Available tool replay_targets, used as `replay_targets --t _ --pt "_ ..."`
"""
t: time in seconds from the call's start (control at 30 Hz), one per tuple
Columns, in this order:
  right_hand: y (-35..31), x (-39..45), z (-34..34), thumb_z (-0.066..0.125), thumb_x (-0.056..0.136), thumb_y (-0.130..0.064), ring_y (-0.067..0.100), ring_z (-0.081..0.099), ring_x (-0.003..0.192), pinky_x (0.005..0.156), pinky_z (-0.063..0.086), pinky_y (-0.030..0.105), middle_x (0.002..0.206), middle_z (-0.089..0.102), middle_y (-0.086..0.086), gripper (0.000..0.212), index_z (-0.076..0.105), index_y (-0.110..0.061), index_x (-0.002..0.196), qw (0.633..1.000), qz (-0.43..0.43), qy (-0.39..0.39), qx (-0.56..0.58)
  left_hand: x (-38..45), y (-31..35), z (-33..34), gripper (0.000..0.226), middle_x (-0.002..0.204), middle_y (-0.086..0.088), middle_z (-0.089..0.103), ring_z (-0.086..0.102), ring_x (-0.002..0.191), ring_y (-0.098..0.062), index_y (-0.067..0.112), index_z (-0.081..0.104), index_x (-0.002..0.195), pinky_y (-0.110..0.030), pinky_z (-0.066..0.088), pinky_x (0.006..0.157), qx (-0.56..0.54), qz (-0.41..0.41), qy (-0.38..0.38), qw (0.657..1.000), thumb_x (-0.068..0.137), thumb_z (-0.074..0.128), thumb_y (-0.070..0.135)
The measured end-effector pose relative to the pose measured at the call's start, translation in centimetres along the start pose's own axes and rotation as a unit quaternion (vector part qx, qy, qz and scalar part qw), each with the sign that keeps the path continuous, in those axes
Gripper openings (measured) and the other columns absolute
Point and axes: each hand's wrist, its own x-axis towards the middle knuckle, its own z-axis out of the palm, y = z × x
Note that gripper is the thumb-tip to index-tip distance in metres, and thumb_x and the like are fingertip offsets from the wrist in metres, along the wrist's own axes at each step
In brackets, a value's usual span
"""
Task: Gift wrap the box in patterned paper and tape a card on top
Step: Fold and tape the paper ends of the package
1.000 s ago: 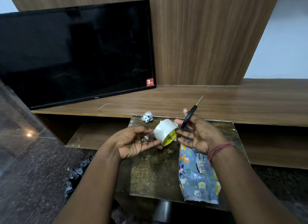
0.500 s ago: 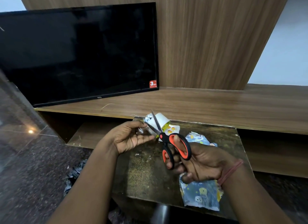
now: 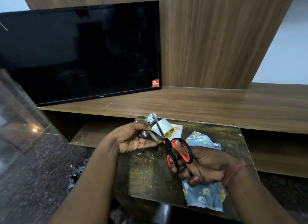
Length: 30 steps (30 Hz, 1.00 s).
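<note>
My right hand (image 3: 205,167) grips black and orange scissors (image 3: 176,148) by the handles, blades pointing up-left across a strip of clear tape. A tape roll (image 3: 164,127) lies on its side just past the blades. My left hand (image 3: 133,138) pinches the free end of the tape between thumb and fingers, palm up. The box wrapped in blue patterned paper (image 3: 204,195) lies on the small table under my right wrist, partly hidden. A small pale card (image 3: 177,129) peeks out behind the roll.
The small dark table (image 3: 145,173) stands against a long wooden shelf (image 3: 208,105). A black TV (image 3: 80,53) leans on the shelf at the left. A crumpled silver scrap (image 3: 151,117) sits at the table's far edge. Dark stone floor lies left.
A second ago my right hand held the roll and the scissors by the blades. Now it holds the handles lower down, the roll lies on the table, and the blades meet the tape.
</note>
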Motion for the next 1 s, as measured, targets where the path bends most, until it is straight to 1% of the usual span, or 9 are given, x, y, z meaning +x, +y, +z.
replay_targets --t 0.17,0.37,0.47,0.57,0.63,0.73,0.8,0.9,1.0 --pt "0.9 0.2 0.2 0.072 0.078 -0.068 0.009 0.046 0.063 0.047 0.039 0.016 0.091 0.057 0.005 0.056 0.06 -0.017 0.099 1.0 0.011 -0.005 0.011 -0.5 0.0 0.1 0.013 0.113 -0.037 0.067 0.061 0.119 -0.056 0.0 0.058 0.107 -0.061 0.049 0.099 0.045 -0.024 -0.007 0.999 0.094 0.058 0.0" --pt "1.0 0.0 0.1 0.071 0.077 -0.07 0.009 0.048 0.061 0.047 0.041 0.016 0.091 0.056 0.006 0.06 0.061 -0.015 0.101 0.999 0.004 -0.022 0.033 -0.5 -0.2 -0.3 0.033 0.129 -0.038 0.061 0.061 0.119 -0.055 -0.005 0.058 0.122 -0.056 0.046 0.106 0.046 -0.04 -0.05 0.997 0.089 0.059 -0.002" --pt "0.9 -0.5 -0.3 0.072 0.075 -0.071 0.008 0.048 0.06 0.047 0.04 0.015 0.092 0.055 0.006 0.065 0.061 -0.014 0.105 0.998 -0.003 -0.04 0.046 -1.0 -0.1 -0.4 0.021 0.133 -0.043 0.056 0.056 0.124 -0.058 -0.007 0.071 0.106 -0.056 0.041 0.111 0.061 -0.043 -0.102 0.992 0.088 0.061 -0.002" --pt "0.9 -1.1 -1.0 0.067 0.081 -0.07 0.008 0.048 0.061 0.048 0.04 0.015 0.094 0.052 0.007 0.066 0.057 -0.012 0.113 0.995 -0.017 -0.08 0.051 -1.7 0.1 -0.6 0.024 0.136 -0.045 0.051 0.048 0.132 -0.059 0.007 0.08 0.09 -0.059 0.038 0.115 0.085 -0.027 -0.16 0.983 0.089 0.056 0.006" --pt "0.9 -1.3 -1.4 0.06 0.087 -0.069 0.008 0.049 0.063 0.051 0.04 0.015 0.096 0.051 0.008 0.066 0.054 -0.011 0.116 0.993 -0.03 -0.108 0.049 -1.9 0.4 -0.7 0.025 0.135 -0.045 0.05 0.043 0.135 -0.062 0.013 0.077 0.087 -0.062 0.035 0.116 0.082 -0.031 -0.19 0.978 0.092 0.053 0.008" --pt "1.1 -1.1 -1.7 0.059 0.088 -0.068 0.008 0.05 0.062 0.051 0.04 0.016 0.097 0.051 0.009 0.065 0.049 -0.01 0.116 0.991 -0.04 -0.118 0.054 -1.9 0.6 -0.8 0.007 0.133 -0.047 0.05 0.042 0.133 -0.064 0.012 0.064 0.09 -0.066 0.032 0.117 0.065 -0.031 -0.219 0.973 0.09 0.068 0.007" --pt "1.3 -0.8 -1.9 0.061 0.088 -0.067 0.008 0.051 0.061 0.049 0.041 0.016 0.096 0.051 0.01 0.065 0.045 -0.01 0.114 0.99 -0.043 -0.115 0.069 -1.9 0.6 -0.8 0.016 0.132 -0.046 0.052 0.044 0.131 -0.065 0.011 0.06 0.096 -0.066 0.035 0.115 0.053 -0.03 -0.223 0.973 0.088 0.073 0.008" --pt "1.4 -0.5 -1.9 0.063 0.087 -0.066 0.007 0.051 0.058 0.047 0.042 0.015 0.094 0.051 0.009 0.065 0.048 -0.009 0.115 0.99 -0.047 -0.108 0.083 -2.0 0.5 -0.8 0.023 0.137 -0.043 0.051 0.046 0.13 -0.064 0.002 0.066 0.112 -0.065 0.04 0.112 0.046 -0.027 -0.24 0.969 0.09 0.068 0.008" --pt "1.4 -0.3 -1.7 0.067 0.084 -0.066 0.006 0.049 0.055 0.045 0.041 0.014 0.091 0.052 0.006 0.064 0.054 -0.01 0.113 0.989 -0.05 -0.103 0.093 -2.1 0.5 -0.6 0.014 0.135 -0.04 0.055 0.047 0.129 -0.064 0.007 0.069 0.098 -0.065 0.042 0.11 0.035 -0.018 -0.243 0.969 0.086 0.076 0.008"
